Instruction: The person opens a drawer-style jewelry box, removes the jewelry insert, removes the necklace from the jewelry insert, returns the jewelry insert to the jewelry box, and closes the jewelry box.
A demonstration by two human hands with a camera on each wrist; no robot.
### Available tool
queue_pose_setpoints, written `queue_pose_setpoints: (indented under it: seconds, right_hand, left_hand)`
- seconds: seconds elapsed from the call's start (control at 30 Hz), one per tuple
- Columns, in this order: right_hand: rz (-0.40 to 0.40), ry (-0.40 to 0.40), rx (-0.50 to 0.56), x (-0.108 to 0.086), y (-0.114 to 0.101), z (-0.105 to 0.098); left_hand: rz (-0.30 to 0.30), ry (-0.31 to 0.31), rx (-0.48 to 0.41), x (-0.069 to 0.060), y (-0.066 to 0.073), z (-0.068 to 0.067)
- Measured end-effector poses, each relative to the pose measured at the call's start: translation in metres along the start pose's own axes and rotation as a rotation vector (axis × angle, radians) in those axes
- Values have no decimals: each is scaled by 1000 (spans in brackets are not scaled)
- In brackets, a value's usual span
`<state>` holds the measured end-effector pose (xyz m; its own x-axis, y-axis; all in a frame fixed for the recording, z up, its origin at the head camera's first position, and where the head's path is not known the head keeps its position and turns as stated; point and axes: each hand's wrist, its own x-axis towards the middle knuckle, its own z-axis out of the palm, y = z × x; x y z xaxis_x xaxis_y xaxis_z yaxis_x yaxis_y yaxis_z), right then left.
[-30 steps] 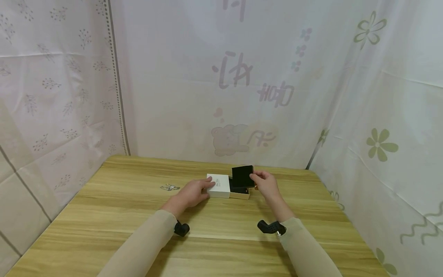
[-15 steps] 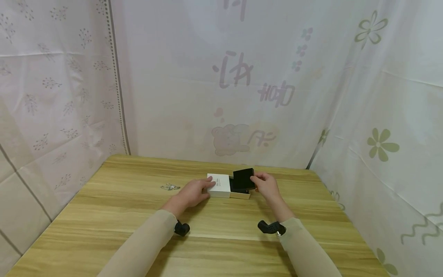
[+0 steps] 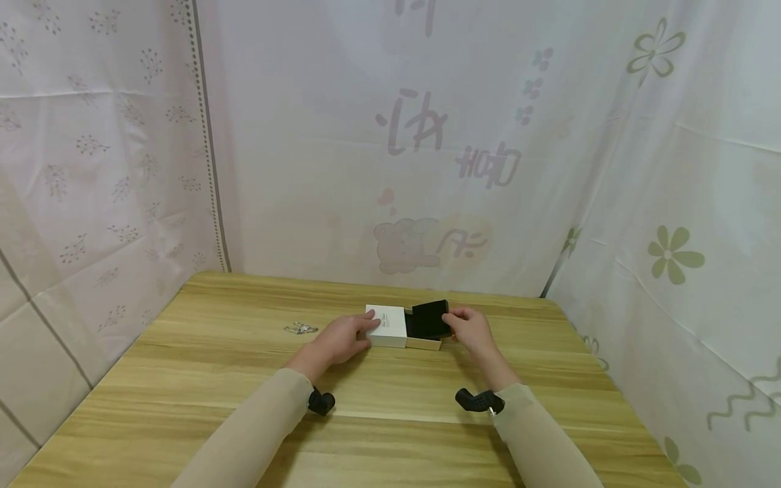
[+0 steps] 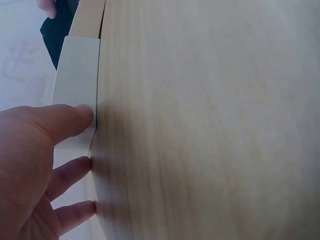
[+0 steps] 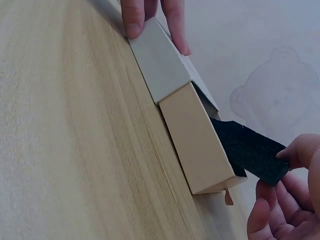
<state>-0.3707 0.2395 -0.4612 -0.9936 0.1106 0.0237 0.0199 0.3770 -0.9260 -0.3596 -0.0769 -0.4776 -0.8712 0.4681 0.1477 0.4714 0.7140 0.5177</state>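
Drawer (image 5: 192, 142) interior (seemingly dark) behind pad (image 3: 430, 320)

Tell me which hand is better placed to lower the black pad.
Probably the right hand: it pinches the black pad at the open drawer, while the left hand holds the white cover.

Soft, even light falls across the pale curtain (image 3: 305, 135) and wooden table (image 3: 390, 451) in the head view, shadows faint; both wrist views are dimmer and hazier, a blurry shadow beside the left hand (image 4: 27, 165), the table's grain soft there
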Motion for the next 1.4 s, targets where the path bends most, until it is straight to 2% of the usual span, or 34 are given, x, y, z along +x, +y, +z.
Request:
queue_pose_setpoints:
  seconds: [0.53, 0.87, 1.4]
  right_hand:
    - [30, -32, -74, 2, 3, 0]
    - [18, -36, -96, -4, -4, 6]
    - [-25, 9, -225, -2, -3, 12]
  left_hand:
    - [-4, -3, 0, 0, 0, 0]
    - [-1, -2, 4, 0, 1, 0]
    - [6, -2, 24, 2, -1, 2]
